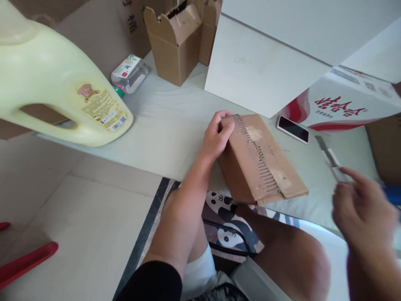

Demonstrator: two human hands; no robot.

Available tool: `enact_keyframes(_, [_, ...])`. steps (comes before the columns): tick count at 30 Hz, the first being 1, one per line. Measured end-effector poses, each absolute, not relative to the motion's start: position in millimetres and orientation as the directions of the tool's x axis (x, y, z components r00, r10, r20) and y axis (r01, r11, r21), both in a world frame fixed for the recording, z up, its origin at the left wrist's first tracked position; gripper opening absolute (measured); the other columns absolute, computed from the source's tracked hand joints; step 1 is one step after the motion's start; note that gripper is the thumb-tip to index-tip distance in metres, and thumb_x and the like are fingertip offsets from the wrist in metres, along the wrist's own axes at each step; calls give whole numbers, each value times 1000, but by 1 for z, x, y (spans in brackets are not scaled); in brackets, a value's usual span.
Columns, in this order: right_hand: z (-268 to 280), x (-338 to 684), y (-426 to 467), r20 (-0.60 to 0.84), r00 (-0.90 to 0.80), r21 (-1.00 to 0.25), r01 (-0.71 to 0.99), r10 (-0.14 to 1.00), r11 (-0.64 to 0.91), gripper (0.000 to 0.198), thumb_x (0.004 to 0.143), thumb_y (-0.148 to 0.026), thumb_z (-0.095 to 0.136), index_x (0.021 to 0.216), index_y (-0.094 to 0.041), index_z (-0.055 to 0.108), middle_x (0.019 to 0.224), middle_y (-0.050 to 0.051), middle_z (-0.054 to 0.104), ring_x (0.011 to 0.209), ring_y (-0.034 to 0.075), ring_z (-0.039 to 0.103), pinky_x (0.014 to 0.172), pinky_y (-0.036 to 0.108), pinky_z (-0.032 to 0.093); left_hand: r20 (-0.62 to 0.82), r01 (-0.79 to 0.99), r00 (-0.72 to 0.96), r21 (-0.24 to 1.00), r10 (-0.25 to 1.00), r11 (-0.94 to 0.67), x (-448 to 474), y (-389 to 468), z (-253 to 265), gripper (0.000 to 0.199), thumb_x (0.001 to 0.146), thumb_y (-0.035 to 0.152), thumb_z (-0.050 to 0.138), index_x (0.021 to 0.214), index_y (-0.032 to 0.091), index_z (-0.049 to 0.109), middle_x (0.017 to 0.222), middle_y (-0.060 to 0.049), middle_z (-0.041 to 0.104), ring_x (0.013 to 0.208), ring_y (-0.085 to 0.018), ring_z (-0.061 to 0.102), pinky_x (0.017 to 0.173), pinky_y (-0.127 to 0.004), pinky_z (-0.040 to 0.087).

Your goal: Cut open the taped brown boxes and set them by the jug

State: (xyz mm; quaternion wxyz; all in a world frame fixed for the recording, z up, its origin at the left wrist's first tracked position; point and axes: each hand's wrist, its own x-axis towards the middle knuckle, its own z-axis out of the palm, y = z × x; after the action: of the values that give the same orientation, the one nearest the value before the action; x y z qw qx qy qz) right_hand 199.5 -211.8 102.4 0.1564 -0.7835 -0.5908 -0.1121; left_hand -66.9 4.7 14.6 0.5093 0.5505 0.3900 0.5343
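Observation:
A brown cardboard box (266,161) sits tilted at the near edge of the covered table, with a torn, corrugated strip running along its top. My left hand (219,133) grips its far left corner, thumb on top and fingers over the far edge. To the right of the box and apart from it, my right hand (363,209) is closed around a utility knife (330,156), index finger stretched along the handle. The knife's blade points up and away from me; hand and knife are blurred by motion.
A phone (293,129) lies beyond the box. White cartons (250,62) and a red-and-white carton (344,100) stand behind it. Further left are an open cardboard box (175,50), a clear bottle (131,73) on its side and a large yellow jug (69,83).

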Motion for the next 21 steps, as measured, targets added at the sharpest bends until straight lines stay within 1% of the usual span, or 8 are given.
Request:
enact_keyframes(2, [67,216,-208,250,402,-116,916,881,-385,45,97,-36,47,134,-21,68,86,14,73,72,30,69,62,42,52,157,-164,110,977,981,-138,-67,8,13,22,93,34,58,114,27,58,119,-5,72,109,-21,67,100,-38,55])
enact_keyframes(4, [34,222,-202,218,384,-129,923,897,-364,51,94,-37,43,130,-15,70,103,20,72,94,37,71,80,54,56,125,-213,79,971,989,-105,-67,10,12,21,91,33,59,112,27,59,114,-5,72,104,-21,68,96,-38,56])
enact_keyframes(6, [13,218,-199,221,341,-178,935,914,-305,51,92,-46,47,121,-14,74,121,25,69,116,43,65,97,65,50,91,-261,38,962,995,-78,-70,10,14,20,89,34,60,109,28,60,108,-4,72,101,-22,67,93,-38,56])
enact_keyframes(9, [2,194,-198,95,202,-464,875,975,-136,50,92,-59,52,111,-19,77,122,20,72,121,41,65,106,63,49,40,-364,-41,930,998,-52,-78,13,15,20,87,35,61,105,28,60,102,-3,71,101,-22,67,91,-36,55])
enact_keyframes(13, [3,150,-196,11,30,-803,596,999,-9,63,92,-70,53,134,-26,69,135,14,71,130,39,63,111,58,50,-69,-463,-62,886,996,33,-85,21,10,20,84,32,61,103,28,62,102,-3,73,107,-25,68,96,-37,55])
enact_keyframes(16, [2,129,-193,-1,162,-925,374,987,-62,70,92,-75,51,142,-29,63,132,13,73,124,39,66,104,56,55,-112,-339,49,933,993,122,-79,23,7,21,86,29,59,105,27,68,116,-3,75,120,-26,64,110,-40,49])
enact_keyframes(18, [1,126,-191,-12,303,-967,240,953,-88,70,95,-73,44,149,-30,56,133,13,72,123,38,67,101,57,57,-84,-183,85,978,993,98,-73,18,7,25,88,30,60,111,26,71,128,-4,73,127,-27,61,117,-43,44])
enact_keyframes(21, [3,132,-189,88,382,-969,247,920,-10,73,98,-68,43,162,-33,37,146,13,64,132,36,63,106,57,54,16,-34,151,999,988,-11,-65,6,11,31,89,36,64,116,24,74,138,-8,68,131,-28,58,118,-43,41])
